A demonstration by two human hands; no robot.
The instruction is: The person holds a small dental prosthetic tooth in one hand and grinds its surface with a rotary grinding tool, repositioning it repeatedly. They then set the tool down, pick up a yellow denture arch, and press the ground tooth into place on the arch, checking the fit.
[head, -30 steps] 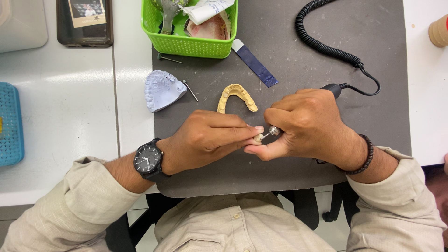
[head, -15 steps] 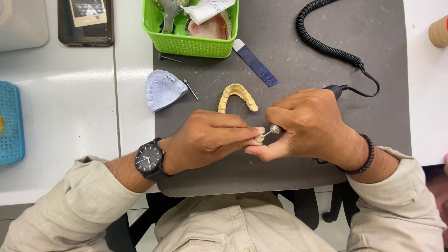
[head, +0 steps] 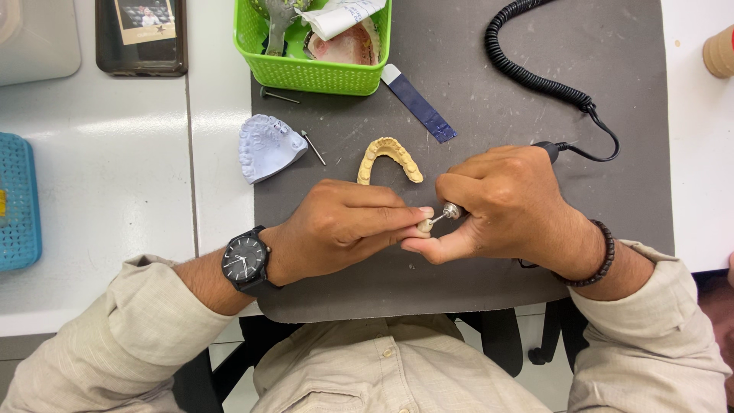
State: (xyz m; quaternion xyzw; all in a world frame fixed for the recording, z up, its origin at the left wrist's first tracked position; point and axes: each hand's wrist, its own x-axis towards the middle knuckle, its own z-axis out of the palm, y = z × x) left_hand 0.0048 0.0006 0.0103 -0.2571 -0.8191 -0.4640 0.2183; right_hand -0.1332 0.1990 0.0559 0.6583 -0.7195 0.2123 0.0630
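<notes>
1. Step in hand, as judged: fine grinding of a small tooth-coloured piece [head: 423,226]. The left hand [head: 344,228] has its fingertips pinched together on the piece, just above the near part of the grey mat [head: 535,115].
2. The right hand [head: 501,205] is wrapped tight around a rotary handpiece [head: 453,210]; only the metal nose and the bur show, and the bur tip meets the piece. The thumb braces beneath, touching the left fingertips.
3. The coiled black cord [head: 535,76] runs from behind the right hand to the mat's far edge.
4. Next move, as judged, calls for a steady pinch, light bur pressure, and small turns of the piece to present a fresh face; a slip would put the bur on a fingertip.
5. Count:
   - yellow dental arch cast [head: 390,158], one, just beyond the hands
   - pale blue cast [head: 264,145], one, at the mat's left edge
   - loose metal pins, two: [head: 313,147] beside the blue cast, [head: 279,95] near the basket
   - green basket [head: 306,73], one, contents partly hidden
   - dark blue strip [head: 419,103], one
   - wristwatch [head: 245,261], one; bead bracelet [head: 600,264], one
</notes>
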